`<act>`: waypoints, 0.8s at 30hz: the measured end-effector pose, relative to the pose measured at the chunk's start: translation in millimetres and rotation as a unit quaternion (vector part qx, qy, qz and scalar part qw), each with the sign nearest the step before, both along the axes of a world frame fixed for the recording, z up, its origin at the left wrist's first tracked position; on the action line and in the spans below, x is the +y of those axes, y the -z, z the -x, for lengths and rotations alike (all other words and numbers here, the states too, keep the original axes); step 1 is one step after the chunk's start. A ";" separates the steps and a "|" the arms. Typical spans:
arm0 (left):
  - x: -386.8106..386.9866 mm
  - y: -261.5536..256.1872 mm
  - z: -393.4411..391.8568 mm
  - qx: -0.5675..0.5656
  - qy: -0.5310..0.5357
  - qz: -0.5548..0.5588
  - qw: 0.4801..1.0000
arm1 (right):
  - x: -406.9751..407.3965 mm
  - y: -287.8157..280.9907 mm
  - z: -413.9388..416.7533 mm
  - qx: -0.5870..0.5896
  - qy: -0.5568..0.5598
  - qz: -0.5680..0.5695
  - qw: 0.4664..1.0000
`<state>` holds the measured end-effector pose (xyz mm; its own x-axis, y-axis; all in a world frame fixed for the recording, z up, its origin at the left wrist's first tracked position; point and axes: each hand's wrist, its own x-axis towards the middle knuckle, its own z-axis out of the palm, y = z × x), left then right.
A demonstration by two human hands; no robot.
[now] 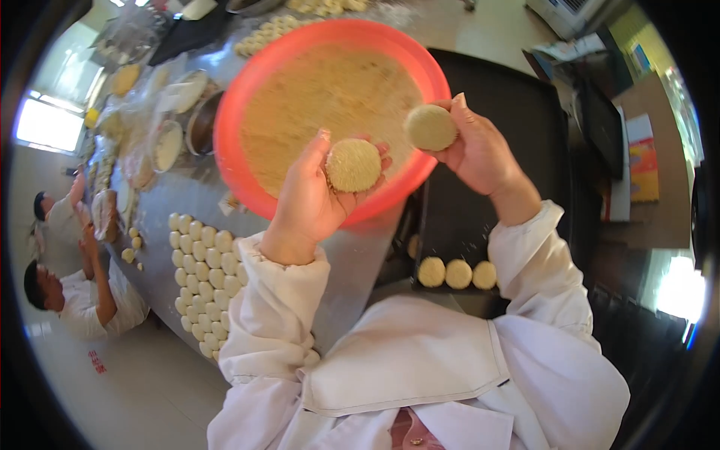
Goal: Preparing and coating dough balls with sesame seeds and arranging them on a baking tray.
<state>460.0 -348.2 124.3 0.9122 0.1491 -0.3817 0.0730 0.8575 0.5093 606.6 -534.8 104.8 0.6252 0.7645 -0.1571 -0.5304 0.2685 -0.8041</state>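
On the palm of my left hand (315,197) rests a round, flat dough cake coated in sesame seeds (354,165), with the thumb along its side. My right hand (478,152) grips a second coated dough cake (431,128) by its edge, between thumb and fingers. Both hands are over the near right part of a red plastic basin (225,163), which holds a broad layer of sesame seeds (320,107). Right of the basin lies a black baking tray (500,101). Three coated cakes (458,274) sit in a row along its near edge, beside my right sleeve.
Rows of plain dough pieces (205,270) cover part of the metal table (349,275) to the left. A metal bowl (203,124) and a white-filled container (168,146) stand beyond them. Two people in white (98,298) work at the far left side. More dough pieces (273,34) lie behind the basin.
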 end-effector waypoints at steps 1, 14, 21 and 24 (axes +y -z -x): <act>-14.4 -0.7 3.6 0.015 0.076 -0.017 0.997 | -31.7 4.1 -7.1 -0.002 -0.053 0.024 0.998; -142.7 122.0 -44.2 0.037 0.543 -0.558 0.627 | -135.6 81.1 24.5 -0.366 -0.360 0.505 0.694; -151.8 133.7 -53.3 -0.042 0.532 -0.684 0.498 | -143.7 103.6 25.0 -0.480 -0.327 0.511 0.634; -148.1 134.5 -53.5 -0.028 0.499 -0.711 0.495 | -142.5 105.4 23.6 -0.469 -0.324 0.514 0.640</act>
<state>513.6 -496.3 -10.2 0.8055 -0.3056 -0.5077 0.0492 -0.8193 0.5712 583.0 -677.4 -0.7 0.4171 0.7048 -0.5738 0.5843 -0.6915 -0.4248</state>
